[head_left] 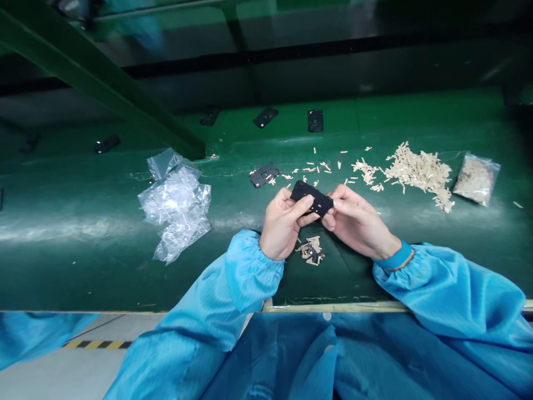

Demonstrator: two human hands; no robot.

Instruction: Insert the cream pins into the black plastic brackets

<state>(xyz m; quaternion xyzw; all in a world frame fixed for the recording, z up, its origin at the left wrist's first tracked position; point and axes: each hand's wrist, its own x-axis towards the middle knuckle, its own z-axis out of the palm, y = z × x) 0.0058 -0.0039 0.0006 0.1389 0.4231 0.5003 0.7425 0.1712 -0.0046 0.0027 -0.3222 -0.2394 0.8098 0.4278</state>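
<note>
Both my hands hold a flat black plastic plate (311,197) above the green belt (83,261). My left hand (282,223) pinches its left end with curled fingers. My right hand (357,222) grips its right end, fingers closed round the edge. Under my hands lies a small heap of beige slivers (310,250). A second black plate (264,175) rests on the belt just beyond my left hand.
Crumpled clear plastic bags (177,203) lie to the left. A large pile of beige slivers (420,171) and a filled clear bag (476,179) sit at the right. More black plates (315,120) lie farther back. A green beam (104,83) crosses the upper left.
</note>
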